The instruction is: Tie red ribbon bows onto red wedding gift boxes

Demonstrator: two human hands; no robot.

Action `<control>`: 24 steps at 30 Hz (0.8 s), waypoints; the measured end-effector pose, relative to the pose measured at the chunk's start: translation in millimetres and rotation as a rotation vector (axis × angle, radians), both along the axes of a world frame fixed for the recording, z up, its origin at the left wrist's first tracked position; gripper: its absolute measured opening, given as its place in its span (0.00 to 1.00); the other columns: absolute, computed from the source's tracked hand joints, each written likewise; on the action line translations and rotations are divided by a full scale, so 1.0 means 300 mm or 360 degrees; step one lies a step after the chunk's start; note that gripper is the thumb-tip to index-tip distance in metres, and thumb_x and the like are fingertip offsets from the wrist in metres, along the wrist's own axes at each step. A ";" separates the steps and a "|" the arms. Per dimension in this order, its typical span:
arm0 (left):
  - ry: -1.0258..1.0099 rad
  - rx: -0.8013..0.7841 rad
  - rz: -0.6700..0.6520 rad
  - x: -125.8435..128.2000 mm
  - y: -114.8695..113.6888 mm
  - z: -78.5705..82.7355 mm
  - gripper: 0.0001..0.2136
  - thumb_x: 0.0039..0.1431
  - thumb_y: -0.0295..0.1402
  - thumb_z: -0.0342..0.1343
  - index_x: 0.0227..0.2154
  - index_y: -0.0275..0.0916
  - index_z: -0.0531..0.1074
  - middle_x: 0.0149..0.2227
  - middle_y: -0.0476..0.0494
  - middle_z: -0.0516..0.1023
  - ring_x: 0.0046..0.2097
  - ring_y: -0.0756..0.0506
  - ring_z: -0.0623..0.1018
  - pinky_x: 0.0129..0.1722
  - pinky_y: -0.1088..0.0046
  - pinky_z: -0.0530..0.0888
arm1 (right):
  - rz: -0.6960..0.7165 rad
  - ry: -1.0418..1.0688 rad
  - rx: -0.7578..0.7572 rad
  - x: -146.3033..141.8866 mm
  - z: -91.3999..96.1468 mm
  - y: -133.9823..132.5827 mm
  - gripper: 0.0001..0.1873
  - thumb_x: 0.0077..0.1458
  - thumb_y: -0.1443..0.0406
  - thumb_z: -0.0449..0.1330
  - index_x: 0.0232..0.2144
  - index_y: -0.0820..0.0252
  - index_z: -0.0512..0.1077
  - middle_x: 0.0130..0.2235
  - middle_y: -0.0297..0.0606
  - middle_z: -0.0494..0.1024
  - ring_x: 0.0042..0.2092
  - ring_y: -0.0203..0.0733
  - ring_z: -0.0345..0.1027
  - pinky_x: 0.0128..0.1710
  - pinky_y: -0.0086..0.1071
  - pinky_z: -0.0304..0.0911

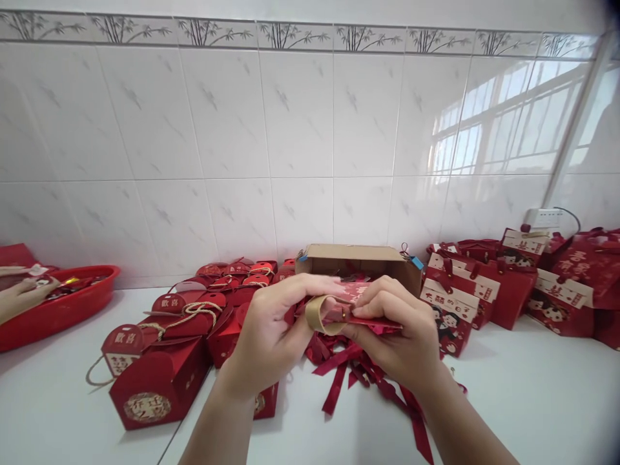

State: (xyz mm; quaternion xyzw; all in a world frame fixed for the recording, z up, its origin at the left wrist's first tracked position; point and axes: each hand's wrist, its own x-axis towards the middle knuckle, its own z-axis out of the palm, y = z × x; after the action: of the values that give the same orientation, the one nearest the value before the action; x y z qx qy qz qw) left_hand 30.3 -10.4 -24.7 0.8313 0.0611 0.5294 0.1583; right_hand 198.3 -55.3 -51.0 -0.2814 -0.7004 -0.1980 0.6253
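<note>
Above the middle of the table, my left hand (278, 329) and my right hand (402, 326) are both closed on a red gift bag (356, 294), which is partly hidden behind the fingers. A gold-coloured ribbon loop (317, 315) curls out toward me beside the left thumb. The right fingers and thumb pinch the red edge near a small brass-coloured rivet (344, 313). Just below the hands lies a tangled pile of dark red ribbons (339, 381), with several tails spread over the table (300, 433).
Red gift boxes (159, 381) tied with cord stand at left. An open cardboard box (356, 252) sits behind my hands. Several finished-looking red and cream gift bags (448, 313) stand at right. At far left, another person's hand (29, 294) is over a red basin (62, 316).
</note>
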 end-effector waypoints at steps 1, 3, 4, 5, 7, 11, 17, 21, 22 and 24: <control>0.0023 -0.0066 -0.0023 0.002 -0.003 -0.001 0.09 0.60 0.25 0.53 0.38 0.39 0.76 0.36 0.42 0.81 0.39 0.45 0.79 0.37 0.71 0.78 | 0.0001 0.0008 -0.0009 0.001 0.000 0.000 0.10 0.48 0.69 0.65 0.23 0.56 0.66 0.23 0.33 0.71 0.26 0.38 0.64 0.24 0.32 0.59; 0.0036 -0.0189 -0.0057 0.006 -0.010 -0.003 0.08 0.61 0.28 0.52 0.38 0.37 0.76 0.34 0.41 0.81 0.34 0.47 0.79 0.29 0.75 0.77 | 0.0023 0.0027 -0.0028 0.004 0.000 0.002 0.11 0.48 0.68 0.66 0.23 0.57 0.66 0.23 0.33 0.71 0.26 0.38 0.65 0.24 0.32 0.59; 0.0032 -0.0240 -0.0076 0.008 -0.012 -0.004 0.08 0.62 0.28 0.51 0.38 0.37 0.75 0.34 0.41 0.81 0.34 0.47 0.79 0.28 0.75 0.77 | 0.0043 0.0042 -0.0040 0.005 0.000 0.003 0.11 0.47 0.68 0.66 0.23 0.57 0.66 0.23 0.33 0.71 0.26 0.38 0.65 0.24 0.32 0.59; 0.0028 -0.0276 -0.0098 0.008 -0.014 -0.005 0.08 0.62 0.29 0.51 0.37 0.37 0.75 0.34 0.41 0.81 0.35 0.46 0.80 0.29 0.75 0.77 | 0.0067 0.0059 -0.0050 0.006 -0.001 0.004 0.12 0.47 0.68 0.67 0.23 0.57 0.66 0.23 0.33 0.71 0.26 0.38 0.65 0.24 0.32 0.60; 0.0023 -0.0311 -0.0131 0.008 -0.018 -0.007 0.08 0.63 0.29 0.51 0.37 0.38 0.75 0.36 0.40 0.81 0.37 0.45 0.80 0.31 0.74 0.78 | 0.0112 0.0091 -0.0063 0.006 -0.002 0.005 0.13 0.46 0.68 0.68 0.23 0.57 0.65 0.23 0.32 0.71 0.26 0.38 0.65 0.25 0.32 0.60; 0.0010 -0.0294 -0.0135 0.008 -0.024 -0.005 0.07 0.62 0.29 0.52 0.37 0.38 0.75 0.34 0.40 0.80 0.36 0.46 0.79 0.29 0.75 0.77 | 0.0123 0.0100 -0.0053 0.004 -0.001 0.005 0.12 0.47 0.68 0.67 0.22 0.57 0.66 0.22 0.33 0.71 0.25 0.37 0.65 0.24 0.32 0.60; -0.0092 -0.0283 -0.0278 0.015 -0.027 -0.005 0.05 0.56 0.25 0.57 0.36 0.37 0.73 0.31 0.42 0.76 0.31 0.49 0.76 0.26 0.76 0.75 | 0.0073 0.0088 -0.0026 0.006 0.003 0.004 0.09 0.48 0.68 0.66 0.24 0.56 0.68 0.22 0.33 0.72 0.25 0.38 0.65 0.24 0.32 0.60; 0.0010 -0.0198 -0.0294 0.006 -0.027 -0.006 0.07 0.56 0.24 0.56 0.37 0.38 0.73 0.32 0.42 0.77 0.34 0.46 0.77 0.30 0.71 0.77 | 0.0094 0.0080 0.0003 0.010 0.001 0.006 0.07 0.48 0.69 0.65 0.26 0.56 0.69 0.23 0.33 0.73 0.25 0.38 0.66 0.25 0.33 0.61; 0.0034 -0.0183 -0.0294 0.002 -0.028 -0.006 0.07 0.56 0.24 0.56 0.37 0.39 0.73 0.33 0.41 0.77 0.35 0.45 0.78 0.31 0.70 0.77 | 0.0102 0.0088 0.0005 0.011 0.000 0.006 0.07 0.48 0.69 0.65 0.26 0.56 0.70 0.23 0.33 0.73 0.25 0.38 0.66 0.25 0.34 0.61; 0.0063 -0.0143 -0.0291 -0.004 -0.030 -0.005 0.08 0.56 0.24 0.55 0.38 0.40 0.73 0.34 0.41 0.77 0.36 0.44 0.78 0.32 0.69 0.77 | 0.0118 0.0102 0.0015 0.012 -0.003 0.008 0.06 0.48 0.69 0.65 0.28 0.56 0.71 0.24 0.34 0.74 0.26 0.39 0.66 0.26 0.34 0.61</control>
State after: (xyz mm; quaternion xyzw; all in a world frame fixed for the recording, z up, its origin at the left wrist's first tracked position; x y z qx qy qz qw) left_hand 29.2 -19.3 -26.2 0.8358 0.0119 0.4928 0.2419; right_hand 201.9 -52.8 -51.9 -0.2586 -0.6890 -0.1688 0.6556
